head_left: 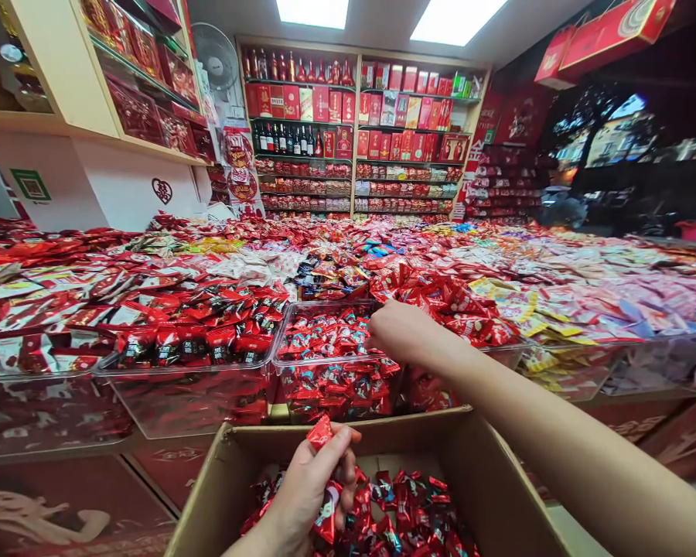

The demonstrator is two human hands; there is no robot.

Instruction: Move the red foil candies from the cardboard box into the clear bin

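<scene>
My left hand (pixel 319 487) is closed around several red-wrapped candies (pixel 320 432), held over an open cardboard box (pixel 493 480). More red and teal wrapped candies (pixel 406 510) lie loose in the bottom of that box. My right hand (pixel 397 333) reaches forward to the right edge of a clear plastic bin (pixel 336 362), which is filled with small red and teal candies (pixel 330 333). Its fingers are bent down and hidden behind the back of the hand, so what they hold, if anything, does not show.
A bin of red and black packets (pixel 191 340) stands to the left, and red packets (pixel 441 298) are heaped to the right. Yellow packets (pixel 533 309) lie farther right. Shelves with bottles and red boxes (pixel 319 104) line the back wall. A fan (pixel 216 62) hangs at left.
</scene>
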